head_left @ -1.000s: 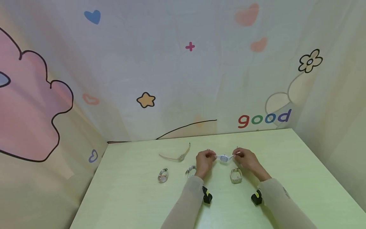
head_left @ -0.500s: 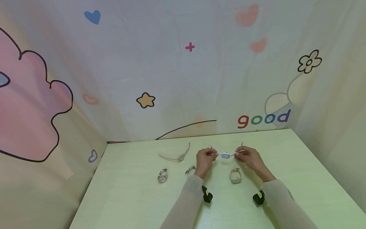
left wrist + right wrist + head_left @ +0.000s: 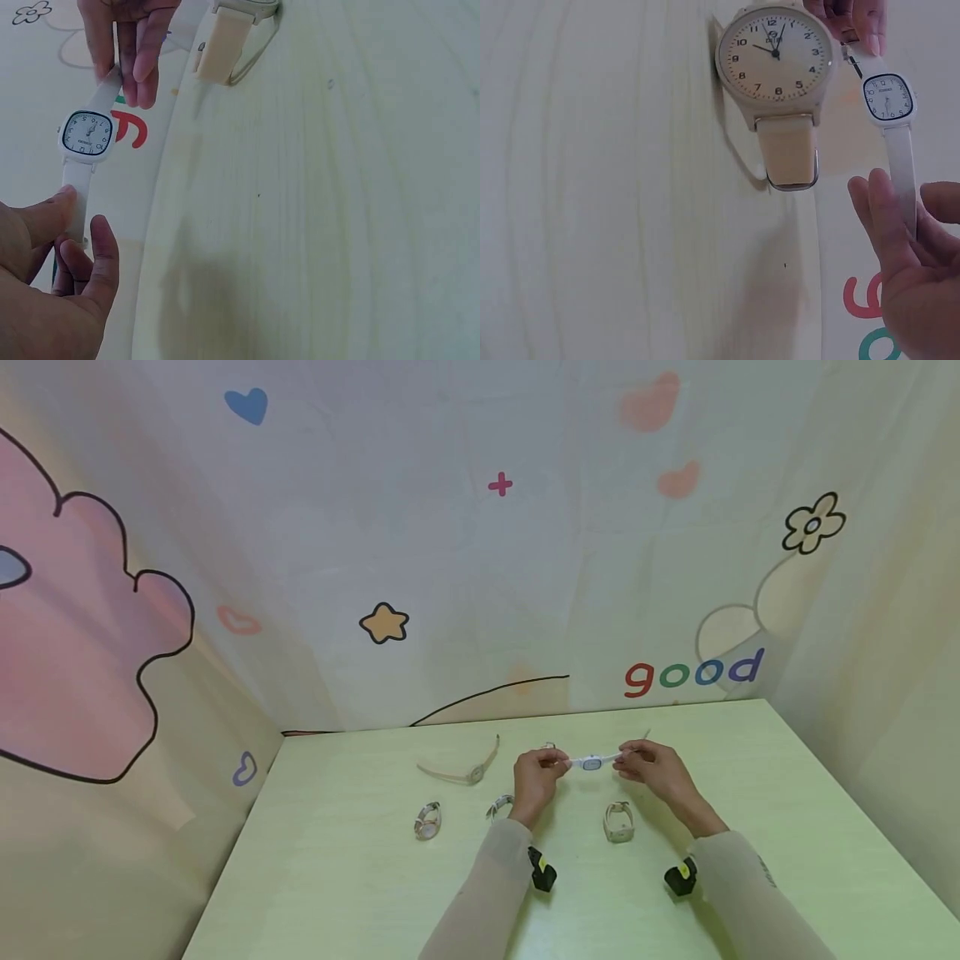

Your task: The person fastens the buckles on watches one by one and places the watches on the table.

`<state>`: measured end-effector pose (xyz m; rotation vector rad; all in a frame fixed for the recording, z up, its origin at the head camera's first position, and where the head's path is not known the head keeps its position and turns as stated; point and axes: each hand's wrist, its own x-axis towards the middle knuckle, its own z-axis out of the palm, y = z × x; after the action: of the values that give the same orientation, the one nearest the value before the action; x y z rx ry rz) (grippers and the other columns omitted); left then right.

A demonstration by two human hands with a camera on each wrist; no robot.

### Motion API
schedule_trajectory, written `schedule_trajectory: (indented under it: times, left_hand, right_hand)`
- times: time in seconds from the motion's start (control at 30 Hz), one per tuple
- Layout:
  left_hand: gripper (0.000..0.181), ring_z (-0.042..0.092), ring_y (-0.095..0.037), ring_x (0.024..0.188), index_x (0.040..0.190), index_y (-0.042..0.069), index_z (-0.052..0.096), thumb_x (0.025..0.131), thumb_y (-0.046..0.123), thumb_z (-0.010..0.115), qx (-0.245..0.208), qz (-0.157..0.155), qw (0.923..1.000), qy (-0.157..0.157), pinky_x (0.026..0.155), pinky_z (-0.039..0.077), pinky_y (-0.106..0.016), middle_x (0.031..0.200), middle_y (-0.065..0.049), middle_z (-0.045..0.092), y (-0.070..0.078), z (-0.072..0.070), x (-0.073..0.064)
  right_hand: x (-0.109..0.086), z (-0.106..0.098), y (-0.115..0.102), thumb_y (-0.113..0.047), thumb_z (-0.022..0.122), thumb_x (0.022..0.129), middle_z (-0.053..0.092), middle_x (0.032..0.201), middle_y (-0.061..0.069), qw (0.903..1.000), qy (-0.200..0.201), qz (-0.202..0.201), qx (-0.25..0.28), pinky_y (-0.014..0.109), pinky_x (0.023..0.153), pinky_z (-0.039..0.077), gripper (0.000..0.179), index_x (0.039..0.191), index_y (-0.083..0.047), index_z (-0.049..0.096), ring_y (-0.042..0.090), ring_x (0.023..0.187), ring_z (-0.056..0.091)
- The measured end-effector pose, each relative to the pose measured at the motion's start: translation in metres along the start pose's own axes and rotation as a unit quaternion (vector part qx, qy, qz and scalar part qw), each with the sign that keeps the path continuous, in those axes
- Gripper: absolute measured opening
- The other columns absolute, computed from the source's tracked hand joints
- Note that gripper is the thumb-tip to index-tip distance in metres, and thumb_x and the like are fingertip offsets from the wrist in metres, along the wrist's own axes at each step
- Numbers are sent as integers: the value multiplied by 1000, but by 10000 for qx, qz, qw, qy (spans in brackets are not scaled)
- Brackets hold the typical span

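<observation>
A white wristwatch (image 3: 592,763) with a rounded-square dial is stretched out above the table. My left hand (image 3: 537,783) pinches one strap end between thumb and fingers. At the opposite strap, my right hand (image 3: 660,772) pinches with thumb and fingers, and the strap's tip sticks out past it. The dial (image 3: 88,135) faces the left wrist camera, and the right wrist view also has the watch's face (image 3: 889,97) in sight. Below the hands stands a beige-strapped watch (image 3: 776,67) with a round dial, its strap closed in a loop.
Left of my hands lie a watch with its strap spread (image 3: 476,773), a looped watch (image 3: 427,830), and another looped watch (image 3: 500,805) partly behind my left arm. Something small (image 3: 550,746) shows behind my left hand. A printed curtain (image 3: 480,568) hangs behind the table (image 3: 337,877).
My right hand has shifted slightly right and up, and the white wristwatch has risen a little with it. More of the strap tip shows beyond the right fingers. My left hand has barely moved.
</observation>
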<state>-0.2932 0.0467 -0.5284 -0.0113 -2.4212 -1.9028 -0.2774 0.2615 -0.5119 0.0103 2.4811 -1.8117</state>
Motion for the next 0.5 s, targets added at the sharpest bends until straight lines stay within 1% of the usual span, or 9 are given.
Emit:
schedule_trajectory:
  times: [0.07,0.13,0.3,0.4,0.5]
  left_hand:
    - [4,50,-5,70,84,8,76,84,12,77,19,33,10000,-7,60,42,-17,79,2,65,0,0,0]
    - [5,50,-6,70,85,8,76,84,12,77,34,72,10000,-21,60,42,-17,79,1,65,1,-1,0]
    - [5,52,-6,70,85,8,76,85,13,76,-31,146,9999,-81,60,44,-19,78,0,66,6,-2,-1]
    - [4,59,-5,69,86,8,76,85,12,76,-168,153,9997,-129,64,52,-23,79,-2,67,10,-2,-1]
    - [4,63,-7,71,88,5,75,85,9,75,-401,152,9989,-163,69,58,-27,82,-4,68,15,-3,-2]
  right_hand:
    - [-1,1,-1,-16,47,105,60,124,30,10000,59,-36,69,31,88,56,40,135,9,48,18,102,71]
    - [-3,2,-3,-15,46,105,60,124,31,9996,191,-122,190,30,87,56,39,135,9,48,17,101,72]
    - [-6,7,-14,-16,48,104,58,128,31,9957,740,-98,539,24,82,57,39,137,5,51,16,99,73]
    - [-7,10,-21,-19,50,104,57,130,29,9923,996,-83,730,22,80,57,40,138,3,52,9,96,73]
    - [-8,12,-27,-19,52,103,58,128,27,9887,1206,-143,874,22,79,57,39,136,2,54,5,92,72]
